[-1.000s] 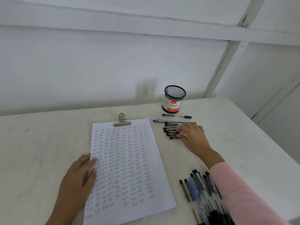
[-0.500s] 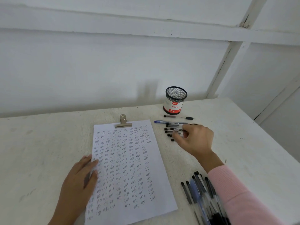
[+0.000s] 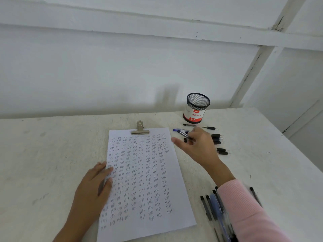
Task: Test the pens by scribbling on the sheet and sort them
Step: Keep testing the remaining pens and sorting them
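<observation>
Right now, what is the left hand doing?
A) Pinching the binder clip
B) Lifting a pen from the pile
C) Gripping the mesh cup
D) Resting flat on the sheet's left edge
D: the left hand lies open, palm down, fingers on the sheet.

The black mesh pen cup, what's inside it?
The black mesh pen cup with the red label shows only dark mesh at its open top; no pens stick out. Its bottom is hidden by the label, so whether something small lies inside cannot be told.
</observation>
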